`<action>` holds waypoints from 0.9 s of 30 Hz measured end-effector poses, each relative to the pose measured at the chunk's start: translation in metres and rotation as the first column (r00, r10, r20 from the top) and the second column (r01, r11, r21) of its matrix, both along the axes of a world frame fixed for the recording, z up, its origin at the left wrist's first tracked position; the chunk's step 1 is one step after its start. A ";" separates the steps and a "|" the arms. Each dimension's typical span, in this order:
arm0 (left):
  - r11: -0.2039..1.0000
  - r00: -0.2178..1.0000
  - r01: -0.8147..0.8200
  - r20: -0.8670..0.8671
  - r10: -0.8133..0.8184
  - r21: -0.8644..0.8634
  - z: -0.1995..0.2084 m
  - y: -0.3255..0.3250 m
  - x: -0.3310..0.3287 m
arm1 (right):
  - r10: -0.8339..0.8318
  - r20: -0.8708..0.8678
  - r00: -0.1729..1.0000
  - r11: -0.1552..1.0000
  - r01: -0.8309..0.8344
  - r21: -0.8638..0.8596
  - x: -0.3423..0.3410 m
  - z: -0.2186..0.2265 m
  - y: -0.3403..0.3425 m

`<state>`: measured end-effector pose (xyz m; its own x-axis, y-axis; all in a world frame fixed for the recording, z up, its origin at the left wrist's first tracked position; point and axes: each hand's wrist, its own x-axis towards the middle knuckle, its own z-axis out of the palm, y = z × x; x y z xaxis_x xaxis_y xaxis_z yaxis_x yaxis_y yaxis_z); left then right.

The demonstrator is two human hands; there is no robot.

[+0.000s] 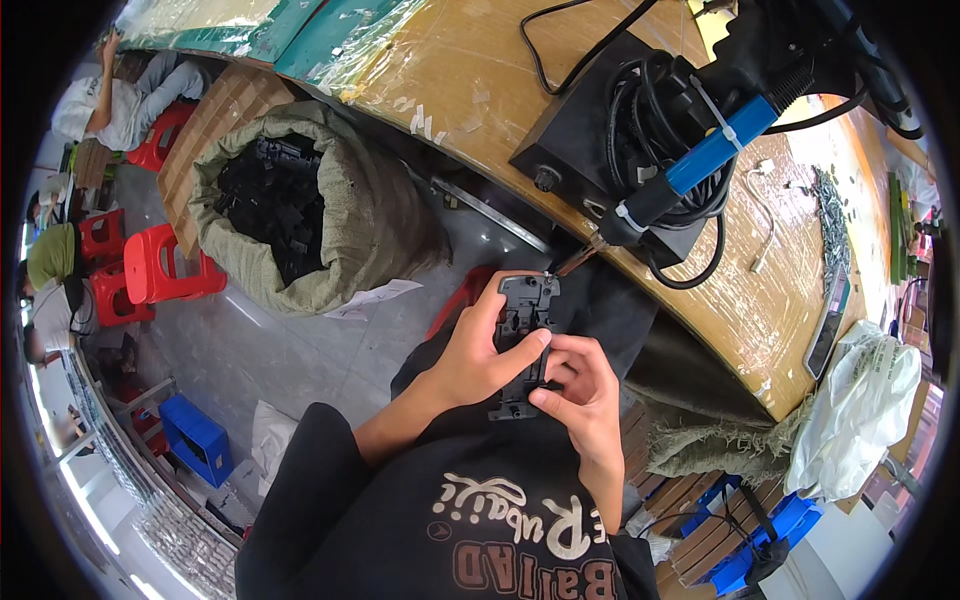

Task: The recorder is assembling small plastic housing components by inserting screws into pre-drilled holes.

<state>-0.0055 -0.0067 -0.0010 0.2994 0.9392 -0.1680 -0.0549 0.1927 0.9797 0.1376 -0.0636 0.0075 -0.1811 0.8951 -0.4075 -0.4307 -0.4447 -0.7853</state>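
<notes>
Two-handed pinch on black plastic part point(527, 298): left hand point(482, 352) along left edge, right hand point(588, 398) curled lower right.

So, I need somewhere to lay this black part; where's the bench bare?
The wooden bench looks mostly bare between the black cable loop and the flat dark piece at right. It is crowded around the black box and the blue-handled tool.

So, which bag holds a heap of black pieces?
The big greenish woven sack at left: its wide-open mouth shows black pieces; the white plastic bag at right shows none.
</notes>
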 end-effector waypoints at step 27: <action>0.998 0.992 0.036 0.121 -0.029 -0.059 -0.001 0.012 0.001 | -0.011 -0.018 1.000 1.000 0.011 0.011 0.001 -0.002 0.009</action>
